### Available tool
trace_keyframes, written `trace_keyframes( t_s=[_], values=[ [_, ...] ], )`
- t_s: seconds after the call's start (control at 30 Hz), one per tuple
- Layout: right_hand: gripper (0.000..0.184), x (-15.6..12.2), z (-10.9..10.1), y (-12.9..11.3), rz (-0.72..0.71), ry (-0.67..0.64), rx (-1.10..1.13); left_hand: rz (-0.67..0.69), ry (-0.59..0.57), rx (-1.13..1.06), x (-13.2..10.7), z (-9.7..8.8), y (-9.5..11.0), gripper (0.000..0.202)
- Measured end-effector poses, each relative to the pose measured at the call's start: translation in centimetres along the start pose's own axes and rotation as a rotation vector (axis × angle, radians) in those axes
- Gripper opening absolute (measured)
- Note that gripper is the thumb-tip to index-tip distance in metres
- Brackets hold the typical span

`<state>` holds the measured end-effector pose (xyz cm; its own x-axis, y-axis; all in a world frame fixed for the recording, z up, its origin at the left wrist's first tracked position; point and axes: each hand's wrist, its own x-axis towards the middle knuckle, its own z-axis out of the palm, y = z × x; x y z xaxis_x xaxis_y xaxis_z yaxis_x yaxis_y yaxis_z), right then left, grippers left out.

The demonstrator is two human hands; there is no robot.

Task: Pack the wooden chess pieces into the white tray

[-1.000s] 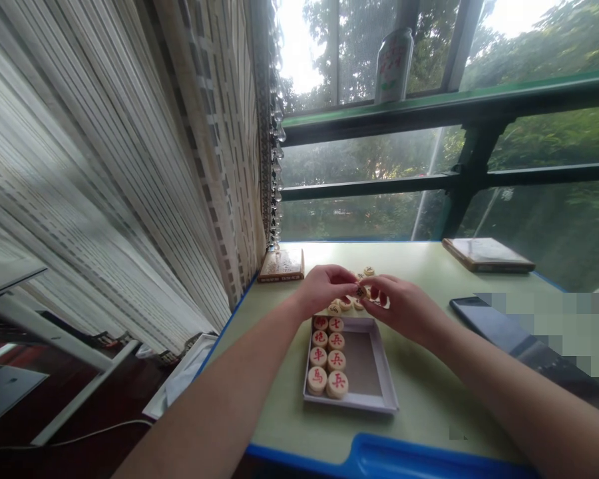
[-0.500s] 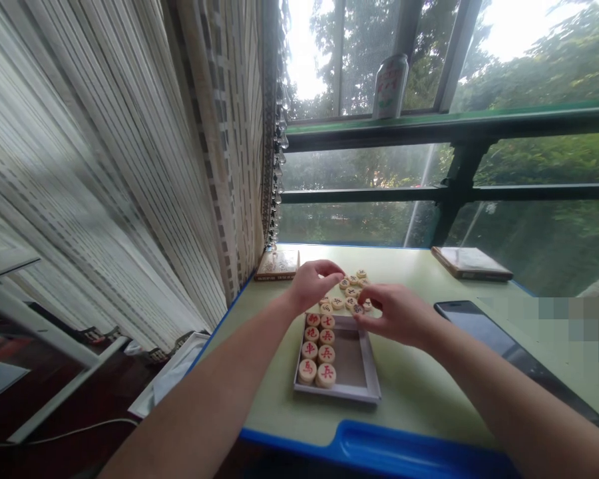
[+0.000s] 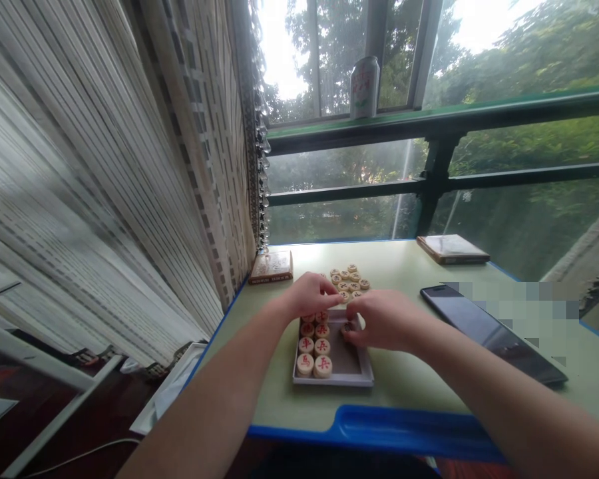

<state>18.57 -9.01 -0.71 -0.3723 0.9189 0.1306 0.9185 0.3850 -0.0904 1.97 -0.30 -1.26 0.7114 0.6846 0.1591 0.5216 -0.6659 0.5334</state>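
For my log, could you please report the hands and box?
Right hand pinching dark-lettered piece at open box; left hand near loose pieces; phone right of box, apart.

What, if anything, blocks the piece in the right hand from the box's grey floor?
Nothing visible does: the right hand holds the piece over the grey floor, and the red-lettered pieces stand left of it.

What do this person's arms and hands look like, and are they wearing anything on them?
The left forearm and right forearm are bare, with no sleeves in view. The left hand and right hand are ungloved. No watch, bracelet, cable or marking shows; some fingers are hidden.
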Motion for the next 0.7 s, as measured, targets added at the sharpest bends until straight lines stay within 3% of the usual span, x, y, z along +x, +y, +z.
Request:
trace_keyframes(
  t_s=[0.3,0.7],
  values=[
    [0.018,0.04,0.19,-0.25,-0.069,0.027,0.009,-0.043,-0.072,-0.030,-0.14,0.33,0.24,0.031],
    [0.021,0.15,0.43,-0.19,-0.050,0.035,-0.032,-0.089,-0.103,-0.038,-0.31,0.22,0.43,0.031]
  ],
)
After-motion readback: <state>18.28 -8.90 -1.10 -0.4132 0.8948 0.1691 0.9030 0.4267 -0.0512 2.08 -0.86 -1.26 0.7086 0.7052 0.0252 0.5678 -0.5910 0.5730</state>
